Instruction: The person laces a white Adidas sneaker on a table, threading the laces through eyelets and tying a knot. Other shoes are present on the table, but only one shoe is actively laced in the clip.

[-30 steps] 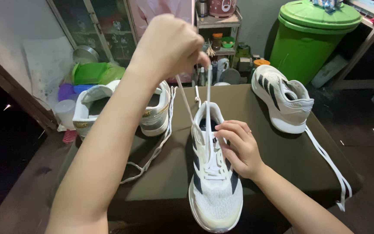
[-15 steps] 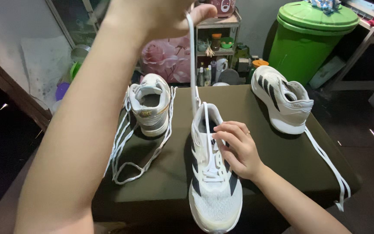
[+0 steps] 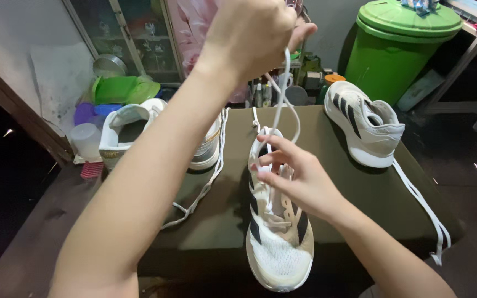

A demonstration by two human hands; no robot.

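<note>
white mesh sneaker with black side stripes (image 3: 279, 243) lay toe-near on dark olive desk (image 3: 371, 193) | left hand (image 3: 252, 33) pinched its white flat shoelace (image 3: 282, 94) raised high | right hand (image 3: 299, 176) fingers closed on lace at tongue

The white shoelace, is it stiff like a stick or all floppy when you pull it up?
Probably floppy: the white shoelace curls in a loose loop between the left hand, which holds it up, and the right hand at the striped shoe. It looks light, since a pinch of the fingers lifts it. Another lace droops over the table edge, so such laces likely bend easily.
</note>
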